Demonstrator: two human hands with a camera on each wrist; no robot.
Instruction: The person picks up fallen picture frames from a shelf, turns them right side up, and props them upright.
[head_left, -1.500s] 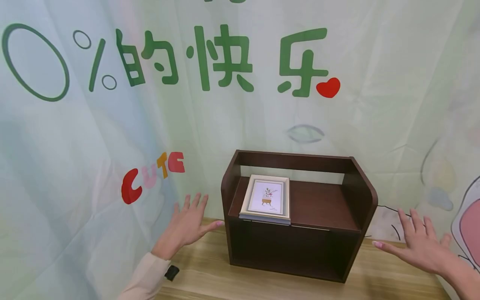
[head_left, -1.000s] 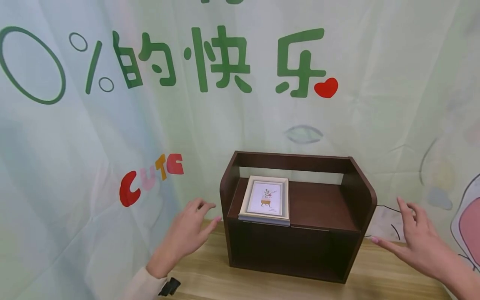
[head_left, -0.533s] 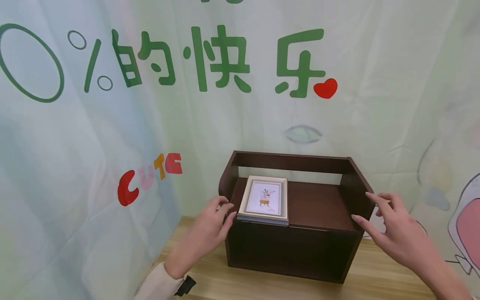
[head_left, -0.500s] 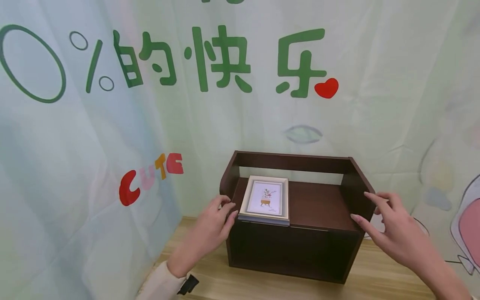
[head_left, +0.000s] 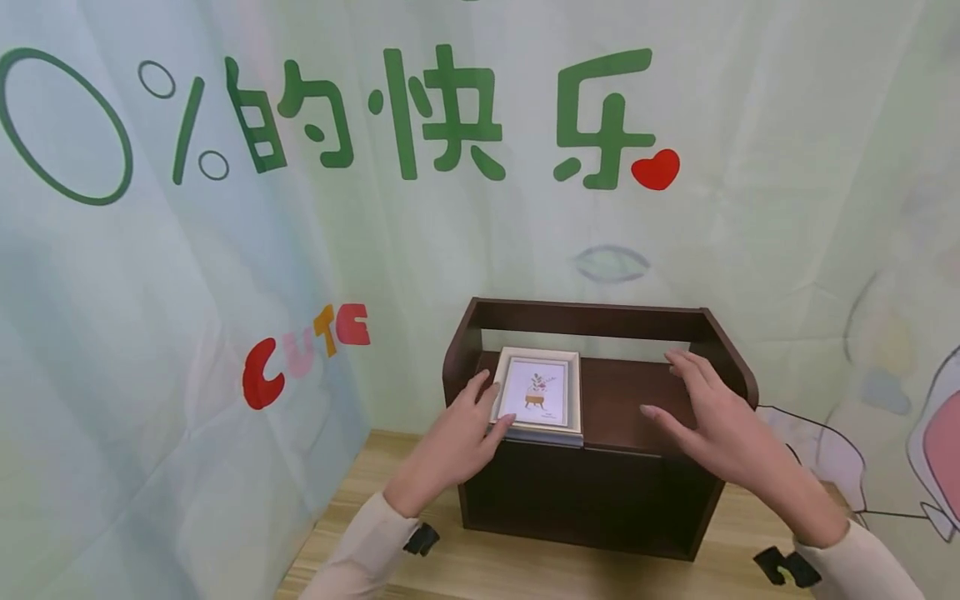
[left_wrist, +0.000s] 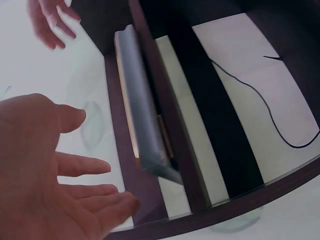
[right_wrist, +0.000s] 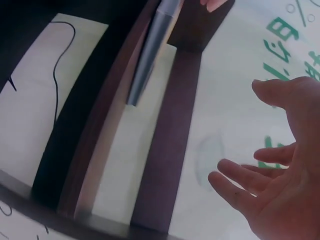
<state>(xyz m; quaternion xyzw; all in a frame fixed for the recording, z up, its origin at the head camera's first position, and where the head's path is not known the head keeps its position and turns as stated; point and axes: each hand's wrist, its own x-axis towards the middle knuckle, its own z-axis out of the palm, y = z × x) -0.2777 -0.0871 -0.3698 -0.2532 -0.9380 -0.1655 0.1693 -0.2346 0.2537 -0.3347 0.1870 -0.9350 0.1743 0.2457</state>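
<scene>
A cream picture frame [head_left: 536, 393] with a potted-plant print lies face up on the left part of a dark brown two-tier shelf [head_left: 626, 404]. Its thick grey edge [left_wrist: 137, 100] shows side-on in the left wrist view. My left hand [head_left: 459, 437] hovers by the frame's left side, overlapping it in the head view; the left wrist view shows a gap between them. Over the shelf's right half hangs my right hand [head_left: 723, 429], touching nothing. Its fingers [right_wrist: 235, 177] are spread and loosely bent in the right wrist view. Both hands hold nothing.
The shelf has raised side panels [head_left: 723, 354] and a back rail [head_left: 588, 317]. It stands on a wood-grain tabletop [head_left: 360, 500]. A printed curtain [head_left: 780, 208] hangs close behind and at both sides. Each sleeve carries a small black item near the wrist.
Both hands first moved in from wide at the shelf's sides to its side panels. They have since come further inward, above the upper tier. The frame and shelf have stayed put.
</scene>
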